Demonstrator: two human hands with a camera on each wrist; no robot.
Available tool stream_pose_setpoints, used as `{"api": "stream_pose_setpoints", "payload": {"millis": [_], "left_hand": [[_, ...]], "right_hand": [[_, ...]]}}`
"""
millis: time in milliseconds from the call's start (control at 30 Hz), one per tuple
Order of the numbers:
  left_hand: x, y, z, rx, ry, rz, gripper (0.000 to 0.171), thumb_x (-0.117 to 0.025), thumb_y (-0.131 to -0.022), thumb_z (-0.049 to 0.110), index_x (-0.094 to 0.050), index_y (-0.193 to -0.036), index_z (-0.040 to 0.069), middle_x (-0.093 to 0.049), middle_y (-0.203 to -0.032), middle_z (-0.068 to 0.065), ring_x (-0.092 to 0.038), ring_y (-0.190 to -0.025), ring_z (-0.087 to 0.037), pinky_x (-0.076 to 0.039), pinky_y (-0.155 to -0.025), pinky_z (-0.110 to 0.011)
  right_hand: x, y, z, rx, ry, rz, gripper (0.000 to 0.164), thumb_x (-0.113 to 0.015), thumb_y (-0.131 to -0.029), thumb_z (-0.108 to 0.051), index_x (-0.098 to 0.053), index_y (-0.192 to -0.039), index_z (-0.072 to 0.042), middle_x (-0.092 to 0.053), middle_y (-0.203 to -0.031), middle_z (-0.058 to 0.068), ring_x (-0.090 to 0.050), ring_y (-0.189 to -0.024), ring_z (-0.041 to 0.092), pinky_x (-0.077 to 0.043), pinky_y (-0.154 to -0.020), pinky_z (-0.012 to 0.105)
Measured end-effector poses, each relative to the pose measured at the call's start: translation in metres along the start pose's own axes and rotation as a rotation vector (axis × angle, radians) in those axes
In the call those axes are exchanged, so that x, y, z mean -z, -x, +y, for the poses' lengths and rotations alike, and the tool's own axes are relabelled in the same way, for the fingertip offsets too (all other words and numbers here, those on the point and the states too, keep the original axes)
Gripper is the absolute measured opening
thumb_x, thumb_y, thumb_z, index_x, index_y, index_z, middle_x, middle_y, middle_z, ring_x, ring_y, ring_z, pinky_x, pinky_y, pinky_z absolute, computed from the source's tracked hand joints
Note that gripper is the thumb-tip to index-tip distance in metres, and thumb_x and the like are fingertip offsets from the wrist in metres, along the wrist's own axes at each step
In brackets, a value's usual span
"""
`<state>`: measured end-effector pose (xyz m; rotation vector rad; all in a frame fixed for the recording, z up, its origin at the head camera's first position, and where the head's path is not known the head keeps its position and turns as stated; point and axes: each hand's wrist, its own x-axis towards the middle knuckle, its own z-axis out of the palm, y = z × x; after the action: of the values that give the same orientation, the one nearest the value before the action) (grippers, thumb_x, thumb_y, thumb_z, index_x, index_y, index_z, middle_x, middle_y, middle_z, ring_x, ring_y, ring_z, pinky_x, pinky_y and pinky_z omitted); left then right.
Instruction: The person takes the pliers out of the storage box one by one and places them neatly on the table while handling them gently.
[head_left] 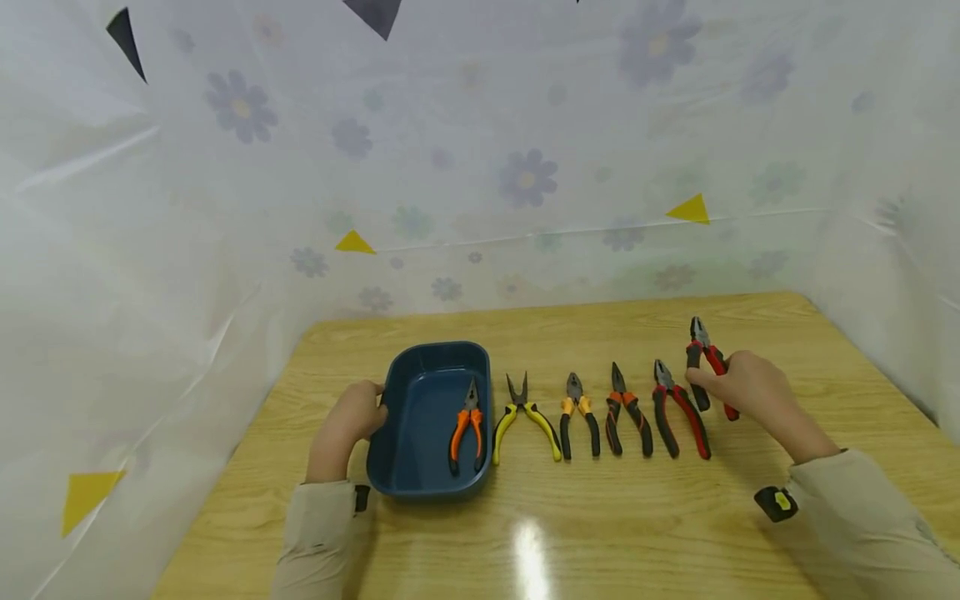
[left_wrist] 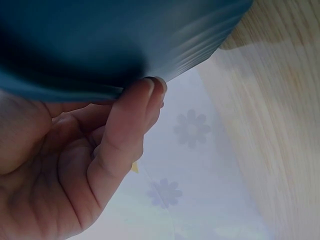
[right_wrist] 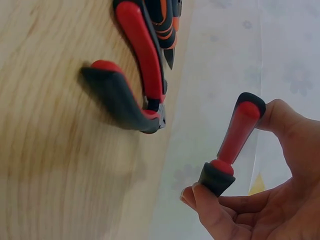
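My left hand (head_left: pixel 351 421) grips the left rim of a dark blue rectangular tray (head_left: pixel 408 492), and the left wrist view shows fingertips (left_wrist: pixel 131 102) bent against its wall. Inside the tray, toward its right side, lies a pair of orange-and-black long-nose pliers (head_left: pixel 467 425). At the right end of the row, my right hand (head_left: pixel 753 396) holds red-and-black combination pliers (head_left: pixel 708 358) by the handles, jaws pointing away from me. In the right wrist view these pliers (right_wrist: pixel 235 135) appear handle-end first, between thumb and fingers, raised over the table.
Between tray and right hand lie several pliers in a row: yellow-and-black long-nose pliers (head_left: pixel 534 412), yellow-and-black pliers (head_left: pixel 576 408), orange-and-black pointed pliers (head_left: pixel 622 404) and red-and-black pliers (head_left: pixel 678 408). Floral sheeting (head_left: pixel 450 183) encloses the wooden table (head_left: pixel 600 533) at back and sides.
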<state>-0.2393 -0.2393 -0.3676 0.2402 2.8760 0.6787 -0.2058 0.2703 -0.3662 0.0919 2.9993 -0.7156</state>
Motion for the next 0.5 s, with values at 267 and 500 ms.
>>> {"api": "stream_pose_setpoints", "payload": {"millis": [267, 500], "left_hand": [[0.0, 0.0, -0.002, -0.016, -0.021, 0.006, 0.045, -0.049, -0.089, -0.003, -0.046, -0.13, -0.02, -0.065, -0.064, -0.013, -0.045, -0.038, -0.01, -0.045, -0.047, -0.027], [0.001, 0.002, -0.001, -0.018, -0.008, 0.008, 0.044, -0.049, -0.089, -0.003, -0.046, -0.13, -0.021, -0.062, -0.058, -0.01, -0.04, -0.036, -0.009, -0.044, -0.047, -0.026]], "right_hand": [[-0.005, 0.001, 0.013, -0.04, 0.014, -0.051, 0.055, -0.057, -0.09, -0.051, -0.043, -0.055, -0.01, -0.036, -0.045, -0.003, -0.033, -0.042, 0.011, -0.03, -0.044, 0.026], [-0.007, 0.004, 0.023, -0.046, 0.03, -0.078, 0.052, -0.061, -0.088, -0.047, -0.044, -0.057, -0.009, -0.037, -0.046, -0.003, -0.034, -0.042, 0.01, -0.03, -0.044, 0.026]]}}
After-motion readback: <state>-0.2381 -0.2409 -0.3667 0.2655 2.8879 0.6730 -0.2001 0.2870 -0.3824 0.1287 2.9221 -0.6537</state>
